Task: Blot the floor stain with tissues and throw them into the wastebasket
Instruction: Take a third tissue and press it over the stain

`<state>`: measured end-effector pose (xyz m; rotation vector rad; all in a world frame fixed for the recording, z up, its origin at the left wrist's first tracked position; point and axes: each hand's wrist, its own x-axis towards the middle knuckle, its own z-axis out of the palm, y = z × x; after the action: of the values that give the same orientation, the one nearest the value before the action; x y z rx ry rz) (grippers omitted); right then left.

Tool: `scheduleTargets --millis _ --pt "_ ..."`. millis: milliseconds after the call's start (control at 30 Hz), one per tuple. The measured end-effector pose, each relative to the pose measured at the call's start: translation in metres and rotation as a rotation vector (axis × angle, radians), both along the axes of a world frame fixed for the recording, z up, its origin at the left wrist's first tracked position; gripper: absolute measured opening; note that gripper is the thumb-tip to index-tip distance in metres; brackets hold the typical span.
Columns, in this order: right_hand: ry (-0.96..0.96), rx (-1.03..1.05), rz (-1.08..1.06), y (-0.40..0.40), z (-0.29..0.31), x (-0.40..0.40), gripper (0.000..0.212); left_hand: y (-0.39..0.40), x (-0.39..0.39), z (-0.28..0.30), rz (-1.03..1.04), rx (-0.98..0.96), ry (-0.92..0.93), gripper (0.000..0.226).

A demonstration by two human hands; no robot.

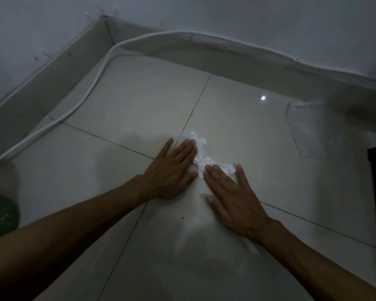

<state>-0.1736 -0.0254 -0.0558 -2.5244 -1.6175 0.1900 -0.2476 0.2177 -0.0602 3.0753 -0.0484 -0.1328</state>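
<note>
two flat hands press one crumpled tissue point(201, 154) against the tiled floor point(237, 118) at frame centre. my left hand point(172, 168) covers the wad's left edge; my right hand point(230, 192) covers its lower end; fingers straight on both, nothing gripped. no stain is discernible beneath in this dim light. risk, as i judge it: sliding the palms would smear rather than blot, and damp paper may tear. green object point(0, 216), lower left, is possibly the wastebasket; i cannot tell.
</note>
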Motion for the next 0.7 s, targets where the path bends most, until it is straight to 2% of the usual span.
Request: scheduleTargets --millis 100,233,367,433,567,700 --pt "0.102 0.030 -0.040 0.005 0.004 0.019 0.069 0.003 0.010 0.001 -0.038 -0.028 0.002 0.077" --pt "0.284 0.140 -0.060 0.007 0.013 0.036 0.059 0.008 0.019 0.007 -0.061 -0.116 0.032 0.072" --pt "0.255 0.285 -0.186 0.003 0.017 0.013 0.065 0.003 0.011 0.011 0.068 -0.332 -0.161 0.065" --pt "0.274 0.190 -0.255 0.006 0.015 -0.005 0.074 -0.003 0.009 0.011 0.117 -0.353 -0.140 0.067" --pt "0.260 -0.060 -0.341 0.021 0.008 -0.024 0.080 -0.014 0.022 0.009 0.096 -0.288 0.050 0.069" --pt "0.205 -0.119 -0.391 0.034 0.004 -0.028 0.089 -0.016 0.034 0.009 0.055 -0.224 0.098 0.075"
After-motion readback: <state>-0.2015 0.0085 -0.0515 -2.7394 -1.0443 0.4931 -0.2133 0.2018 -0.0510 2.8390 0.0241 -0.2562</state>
